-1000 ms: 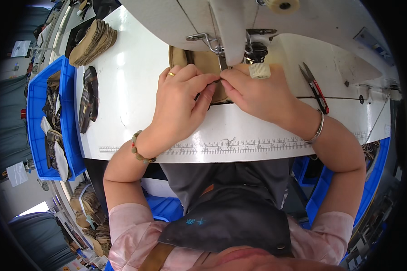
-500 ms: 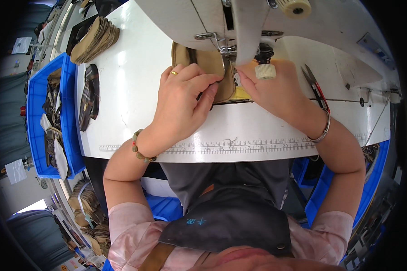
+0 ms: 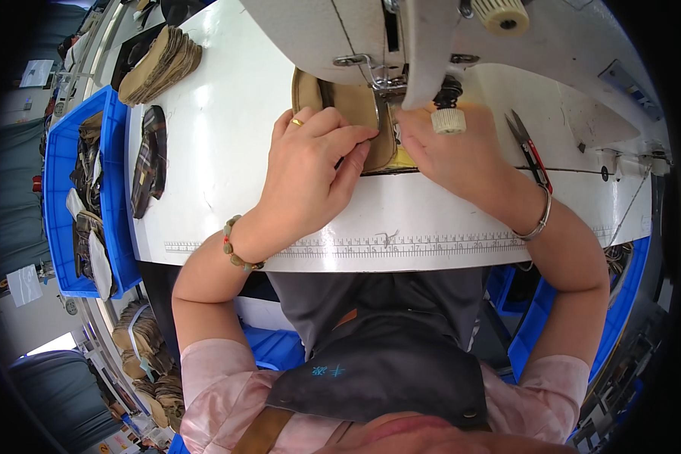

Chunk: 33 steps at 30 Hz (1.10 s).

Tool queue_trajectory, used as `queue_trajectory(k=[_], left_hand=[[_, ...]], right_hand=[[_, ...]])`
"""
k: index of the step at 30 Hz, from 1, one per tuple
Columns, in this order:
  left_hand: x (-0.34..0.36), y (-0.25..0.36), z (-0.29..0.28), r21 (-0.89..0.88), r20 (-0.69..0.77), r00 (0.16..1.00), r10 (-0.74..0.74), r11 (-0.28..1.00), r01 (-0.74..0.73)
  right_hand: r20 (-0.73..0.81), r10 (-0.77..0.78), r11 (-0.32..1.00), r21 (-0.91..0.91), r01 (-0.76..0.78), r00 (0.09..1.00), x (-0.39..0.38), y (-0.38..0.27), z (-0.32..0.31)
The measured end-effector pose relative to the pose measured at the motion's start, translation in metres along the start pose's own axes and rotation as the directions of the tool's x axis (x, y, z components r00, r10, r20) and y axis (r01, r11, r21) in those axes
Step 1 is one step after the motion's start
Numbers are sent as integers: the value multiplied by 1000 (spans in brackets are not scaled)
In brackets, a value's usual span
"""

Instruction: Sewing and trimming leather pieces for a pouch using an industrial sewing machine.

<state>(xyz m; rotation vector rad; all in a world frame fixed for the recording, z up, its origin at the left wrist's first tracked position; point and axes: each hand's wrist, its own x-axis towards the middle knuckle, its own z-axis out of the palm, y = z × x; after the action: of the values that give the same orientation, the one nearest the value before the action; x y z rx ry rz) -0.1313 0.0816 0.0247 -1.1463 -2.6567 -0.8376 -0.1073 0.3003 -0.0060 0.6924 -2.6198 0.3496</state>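
Observation:
A tan fabric piece (image 3: 349, 100) with a curved, bound edge lies under the presser foot (image 3: 390, 85) of a white sewing machine (image 3: 431, 45). My left hand (image 3: 306, 163) is on its near left part, thumb and forefinger pinched together at the piece. To the right of the presser foot is my right hand (image 3: 461, 147), fingers curled in close to the piece's right edge. The machine head and a cream knob (image 3: 448, 121) cover part of those fingers, so what they grip is hidden. A yellow patch (image 3: 405, 157) shows between the hands.
Red-handled thread snips (image 3: 533, 151) lie right of my right hand. At the left are a stack of tan pieces (image 3: 159, 64), a plaid piece (image 3: 150, 155) and a blue crate (image 3: 119, 197) of fabric parts. A ruler strip (image 3: 340, 246) runs along the table's near edge.
The machine and the tan piece sit slightly further right and lower in the picture. Both hands keep nearly the same grip and place beside the presser foot.

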Motion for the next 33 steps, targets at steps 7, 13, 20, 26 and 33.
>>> queue_trajectory(k=[7,13,20,26,33], left_hand=[[1,-1,-4,57,-26,998,56,997,-55],[2,-1,-3,64,-70,993,92,994,-87],[2,0,-5,94,-73,993,94,992,-87],[-2,4,-4,222,-77,990,118,970,-98],[0,7,10,194,-8,982,188,964,-183]], right_hand=[[108,188,949,-278,-152,976,-1,-1,-31],[120,-177,983,78,169,977,-17,-30,-26],[331,18,958,-276,79,944,-14,-25,-39],[289,-153,988,21,153,945,-23,-35,-30],[200,-150,989,47,144,968,-24,-39,-21]])
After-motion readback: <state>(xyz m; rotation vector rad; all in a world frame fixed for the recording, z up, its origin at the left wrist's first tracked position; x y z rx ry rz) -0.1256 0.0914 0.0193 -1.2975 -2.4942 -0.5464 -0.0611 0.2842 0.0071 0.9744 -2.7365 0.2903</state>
